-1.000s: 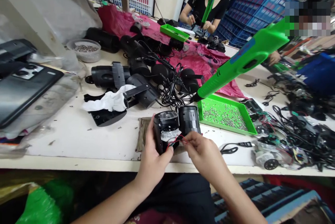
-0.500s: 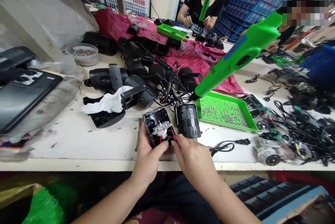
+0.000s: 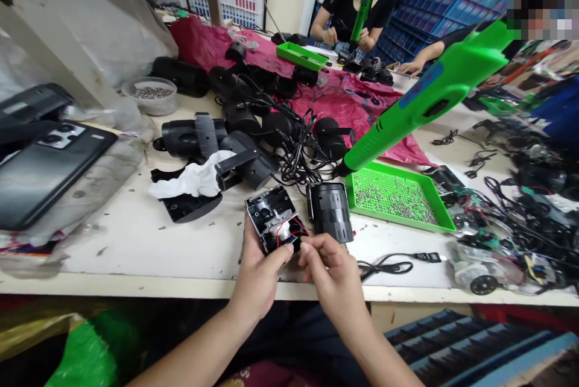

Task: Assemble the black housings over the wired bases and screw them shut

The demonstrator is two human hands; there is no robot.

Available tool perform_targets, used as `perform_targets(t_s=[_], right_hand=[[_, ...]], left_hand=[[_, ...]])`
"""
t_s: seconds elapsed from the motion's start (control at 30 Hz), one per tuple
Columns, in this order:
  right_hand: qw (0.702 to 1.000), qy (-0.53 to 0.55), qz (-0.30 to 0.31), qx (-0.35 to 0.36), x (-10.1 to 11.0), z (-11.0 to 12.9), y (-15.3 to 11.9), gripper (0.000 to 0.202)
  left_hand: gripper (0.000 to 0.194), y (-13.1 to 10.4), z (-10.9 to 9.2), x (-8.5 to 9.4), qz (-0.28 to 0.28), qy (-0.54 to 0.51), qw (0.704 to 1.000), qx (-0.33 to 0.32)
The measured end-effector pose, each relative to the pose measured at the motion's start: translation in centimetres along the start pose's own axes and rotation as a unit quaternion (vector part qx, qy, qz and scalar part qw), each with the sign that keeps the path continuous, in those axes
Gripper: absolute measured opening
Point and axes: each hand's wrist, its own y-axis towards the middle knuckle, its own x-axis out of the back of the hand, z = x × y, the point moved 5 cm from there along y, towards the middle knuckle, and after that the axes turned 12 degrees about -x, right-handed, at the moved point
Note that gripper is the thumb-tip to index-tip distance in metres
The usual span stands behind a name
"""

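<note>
An opened black housing (image 3: pixel 266 209) with red wires and a whitish part inside is held by my left hand (image 3: pixel 257 269), thumb on its lower edge. At the housing's lower right corner is my right hand (image 3: pixel 332 263), its thumb and forefinger pinched together near the wires; what lies between the fingertips is too small to make out. Just behind my right hand a ribbed black cylinder (image 3: pixel 332 212) rests on the table (image 3: pixel 181 254). To the left, a white cloth (image 3: pixel 194 179) lies over a black half shell (image 3: pixel 194 209).
A green screwdriver (image 3: pixel 407 110) slants over a green tray (image 3: pixel 447 218) of screws. Black lamps and cables (image 3: pixel 298 158) lie behind. Phone (image 3: pixel 58 164) at left, screw bowl (image 3: pixel 154 106) behind it, wired parts (image 3: pixel 484 272) at right. A person (image 3: pixel 362 7) works opposite.
My right hand has lifted slightly and its fingers have curled back from the red wires. The view has shifted a little. At the upper right another person's hand now reaches over the table.
</note>
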Motion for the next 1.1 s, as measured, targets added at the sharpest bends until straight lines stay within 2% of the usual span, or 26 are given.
perform_targets(t_s=[0.1,0.23,0.3,0.4,0.47,0.53,0.67,0.73,0.87,0.97,1.03,1.1], right_hand=[[0.999,0.003,0.045,0.001,0.3,0.4,0.2,0.027],[0.994,0.005,0.104,-0.014,0.9,1.2,0.7,0.027],[0.994,-0.010,0.111,-0.012,1.0,1.4,0.7,0.025],[0.984,-0.156,0.059,0.058,1.4,2.1,0.1,0.019],[0.952,-0.281,0.020,0.121,1.6,2.8,-0.5,0.021],[0.931,-0.337,0.028,0.139,1.9,3.2,-0.8,0.021],[0.955,-0.263,0.113,0.071,2.6,2.8,-0.1,0.020],[0.968,-0.214,0.124,0.044,2.7,2.2,0.3,0.018],[0.992,-0.083,0.096,-0.007,2.6,0.7,0.8,0.023],[0.995,0.023,0.085,-0.038,1.9,-0.1,0.7,0.029],[0.998,0.022,0.062,-0.025,1.5,-0.2,0.4,0.027],[0.999,-0.039,0.023,0.018,1.3,-0.1,0.2,0.023]], left_hand=[[0.061,0.2,-0.4,-0.5,0.004,-0.031,0.998,0.052],[0.066,0.3,-0.8,-0.6,0.013,-0.028,0.997,0.071],[0.068,0.3,-0.8,-0.5,0.014,-0.024,0.996,0.081],[0.067,0.3,-0.7,-0.3,0.015,-0.023,0.996,0.086],[0.064,0.4,-0.7,-0.3,0.027,-0.016,0.996,0.089],[0.061,0.4,-0.8,-0.5,0.046,-0.003,0.995,0.092],[0.059,0.6,-0.9,-0.6,0.055,0.008,0.992,0.117],[0.060,0.7,-0.9,-0.6,0.048,0.003,0.990,0.132],[0.064,0.8,-1.0,-0.6,0.035,-0.003,0.992,0.125],[0.068,0.6,-0.8,-0.5,0.032,0.005,0.994,0.100],[0.070,0.5,-0.6,-0.4,0.024,0.008,0.996,0.090],[0.071,0.4,-0.5,-0.4,0.020,0.006,0.996,0.089]])
